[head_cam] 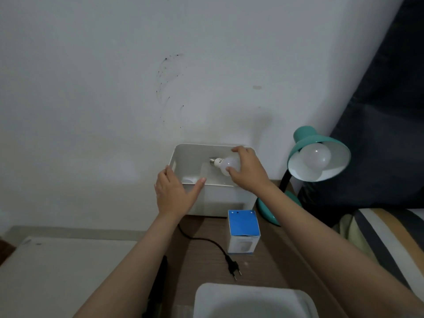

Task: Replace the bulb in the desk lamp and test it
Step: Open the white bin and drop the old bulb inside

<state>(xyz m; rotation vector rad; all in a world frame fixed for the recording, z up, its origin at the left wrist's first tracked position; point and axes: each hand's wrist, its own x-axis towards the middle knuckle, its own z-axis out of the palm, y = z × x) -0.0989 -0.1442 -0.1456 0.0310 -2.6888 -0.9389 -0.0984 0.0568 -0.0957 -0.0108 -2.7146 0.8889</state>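
Note:
A teal desk lamp [307,140] stands at the right of a small brown table, with a white bulb [315,158] fitted in its shade and unlit. Its black cord ends in an unplugged plug [235,268] lying on the table. My right hand [246,169] grips a second white bulb [226,165] by its globe, screw base pointing left, over the open white bin [220,196]. My left hand [175,190] rests flat on the bin's front left rim, thumb over the edge. Another pale round object lies low inside the bin.
A blue and white bulb box [243,231] stands upright in front of the bin. A second white bin [252,299] sits at the near edge. A white surface lies to the left, a striped bed and dark curtain to the right, a wall behind.

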